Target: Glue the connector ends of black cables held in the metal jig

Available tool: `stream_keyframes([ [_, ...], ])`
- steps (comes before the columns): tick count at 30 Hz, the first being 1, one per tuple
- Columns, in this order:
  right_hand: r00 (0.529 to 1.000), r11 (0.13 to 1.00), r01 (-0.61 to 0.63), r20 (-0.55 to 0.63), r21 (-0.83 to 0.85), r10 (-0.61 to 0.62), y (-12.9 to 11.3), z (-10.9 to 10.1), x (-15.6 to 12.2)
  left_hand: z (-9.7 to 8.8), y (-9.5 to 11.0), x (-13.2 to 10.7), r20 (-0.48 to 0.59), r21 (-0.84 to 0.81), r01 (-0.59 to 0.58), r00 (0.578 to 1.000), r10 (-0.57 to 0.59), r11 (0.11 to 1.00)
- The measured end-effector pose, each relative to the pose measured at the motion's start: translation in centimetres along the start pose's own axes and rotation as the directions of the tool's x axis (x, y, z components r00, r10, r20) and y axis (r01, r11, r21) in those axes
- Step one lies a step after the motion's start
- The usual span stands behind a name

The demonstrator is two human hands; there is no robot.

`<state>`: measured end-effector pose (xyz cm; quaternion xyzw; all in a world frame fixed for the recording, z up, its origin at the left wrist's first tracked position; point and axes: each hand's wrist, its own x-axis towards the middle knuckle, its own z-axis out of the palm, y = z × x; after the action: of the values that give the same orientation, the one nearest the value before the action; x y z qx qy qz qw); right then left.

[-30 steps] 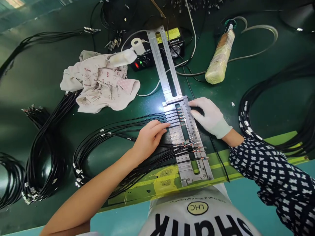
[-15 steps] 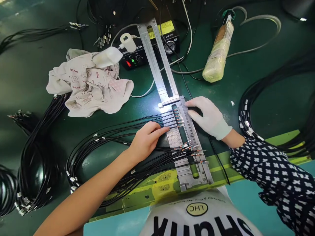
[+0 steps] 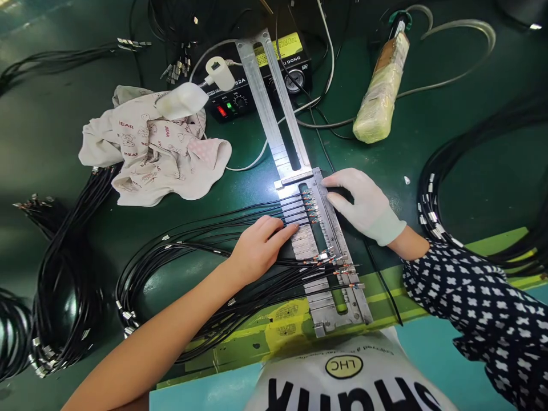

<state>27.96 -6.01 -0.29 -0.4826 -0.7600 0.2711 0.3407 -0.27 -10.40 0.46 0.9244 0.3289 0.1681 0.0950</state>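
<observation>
A long metal wire jig [image 3: 306, 242] lies across the bench edge, its slotted comb plate on the left. Black cables [image 3: 240, 209] with crimped ends run into its upper slots. Several more cable ends [image 3: 327, 257] lie bunched over the lower part. My left hand [image 3: 261, 248] is bare and closed, with its index fingertip on the slots by the lowest seated cable; the grip is partly hidden. My right hand [image 3: 363, 205], in a white glove, holds the jig's right edge between thumb and index fingertips.
Behind stands a black control box [image 3: 240, 100] with a gauge. A crumpled printed cloth [image 3: 158, 148] lies at left under a small white lamp [image 3: 184, 101]. A wrapped handle [image 3: 377, 103] rests back right. Cable coils [image 3: 55, 297] lie left, others [image 3: 432, 205] right.
My left hand has shifted slightly right and down along the slots. My right hand stays on the jig's edge. The whole view has moved a little.
</observation>
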Motion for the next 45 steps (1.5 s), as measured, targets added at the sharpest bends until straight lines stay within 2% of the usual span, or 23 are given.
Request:
stream_keyframes([
  [4, 1.000, 1.000, -0.006, 0.005, -0.001, 0.006, 0.2, -0.1, 0.1, 0.0, 0.4, -0.1, 0.017, -0.025, 0.060, 0.998, -0.060, 0.998],
  [8, 1.000, 0.999, -0.015, 0.012, -0.030, 0.015, 0.1, 0.0, 0.1, -0.3, 1.6, -0.5, -0.010, 0.151, 0.161, 0.987, -0.161, 0.975],
  [10, 0.999, 0.989, -0.011, 0.042, -0.145, 0.018, -0.4, 0.3, 0.0, -0.3, 2.0, -0.6, 0.005, 0.209, 0.162, 0.986, -0.166, 0.964],
  [12, 0.998, 0.943, 0.012, 0.065, -0.331, 0.010, -1.1, 0.9, -0.3, -0.2, 2.3, -0.6, 0.035, 0.223, 0.152, 0.986, -0.164, 0.963],
  [15, 1.000, 0.862, 0.013, 0.017, -0.507, -0.004, -2.0, 1.9, -0.9, -0.4, 2.6, -0.8, 0.067, 0.194, 0.168, 0.981, -0.184, 0.966],
  [18, 0.999, 0.857, -0.020, -0.053, -0.515, -0.009, -2.3, 2.7, -1.1, -1.3, 3.1, -2.0, 0.095, 0.072, 0.217, 0.970, -0.224, 0.973],
  [21, 0.997, 0.867, -0.057, -0.074, -0.496, 0.023, -2.2, 3.3, -0.5, -2.4, 3.4, -3.6, 0.205, -0.094, 0.289, 0.942, -0.265, 0.953],
  [23, 0.995, 0.875, -0.089, -0.078, -0.477, 0.059, -2.1, 3.4, 0.1, -2.8, 3.3, -4.4, 0.264, -0.171, 0.360, 0.914, -0.309, 0.917],
  [26, 0.993, 0.878, -0.102, -0.094, -0.467, 0.065, -2.3, 2.7, 0.5, -3.1, 2.7, -4.8, 0.255, -0.324, 0.482, 0.873, -0.415, 0.814],
  [29, 0.999, 0.919, 0.005, -0.042, -0.394, -0.023, -2.8, 1.3, -0.8, -3.2, 2.0, -4.3, 0.231, -0.484, 0.543, 0.835, -0.499, 0.686],
  [32, 0.984, 0.966, 0.161, 0.104, -0.204, -0.142, -3.6, 0.0, -3.6, -3.2, 1.6, -3.4, 0.190, -0.525, 0.550, 0.820, -0.540, 0.650],
  [35, 0.966, 0.978, 0.202, 0.174, -0.049, -0.191, -4.5, -0.9, -6.4, -2.5, 1.8, -2.7, 0.108, -0.418, 0.527, 0.837, -0.536, 0.740],
  [38, 0.962, 0.979, 0.197, 0.187, 0.044, -0.202, -4.8, -1.7, -7.0, -1.5, 2.1, -2.1, 0.098, -0.245, 0.449, 0.893, -0.439, 0.860],
  [40, 0.978, 0.988, 0.152, 0.141, 0.010, -0.152, -4.4, -2.0, -5.7, -1.0, 2.2, -1.9, 0.101, -0.200, 0.392, 0.920, -0.379, 0.898],
  [42, 0.997, 0.998, 0.063, 0.047, -0.028, -0.062, -3.4, -1.9, -3.6, -0.7, 2.1, -1.7, 0.070, -0.217, 0.355, 0.935, -0.348, 0.909],
  [45, 0.994, 0.994, -0.087, -0.059, 0.064, 0.091, -1.6, -1.0, -0.7, -0.4, 1.5, -1.4, -0.013, -0.256, 0.303, 0.949, -0.316, 0.918],
])
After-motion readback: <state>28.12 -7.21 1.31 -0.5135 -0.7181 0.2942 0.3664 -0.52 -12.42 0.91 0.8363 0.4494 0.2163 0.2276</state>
